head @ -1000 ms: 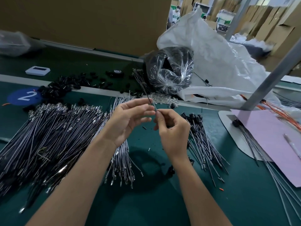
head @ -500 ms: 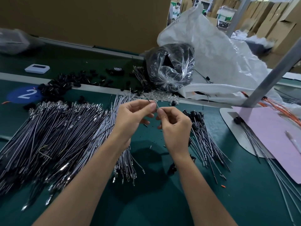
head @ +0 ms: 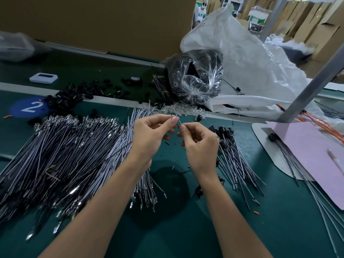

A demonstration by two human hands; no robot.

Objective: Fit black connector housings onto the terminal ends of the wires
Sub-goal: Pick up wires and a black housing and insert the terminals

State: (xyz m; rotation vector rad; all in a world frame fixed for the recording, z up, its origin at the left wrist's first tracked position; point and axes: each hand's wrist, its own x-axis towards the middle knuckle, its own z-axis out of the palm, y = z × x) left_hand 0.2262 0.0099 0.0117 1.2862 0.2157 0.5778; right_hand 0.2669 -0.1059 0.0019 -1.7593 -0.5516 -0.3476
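Overall, the layout matches the frame half a second back. The green table carries the same loads, and nothing on it has moved. The stock pile of bare-terminal wires stays spread at the left. The smaller bundle of fitted wires, with black housings at the far ends, stays at the right. The loose black connector housings stay scattered at the far left, near the blue disc marked 2.

Both hands remain raised over the middle of the table, between the two wire groups. The left hand pinches a thin dark wire between thumb and forefinger. The right hand, fingers curled, pinches the same wire just below, its fingertips almost touching those of the left. The stub of wire above the fingertips looks slightly shorter than before.

The curled fingers of the right hand cover the lower end of the wire, so it cannot be told whether a housing sits there. A dark strand runs from under the left palm across the stock pile; it cannot be confirmed as the tail of the held wire. The left frame edge cuts off the stock pile. The clear bag at the far side shows its contents only as a dark mass.
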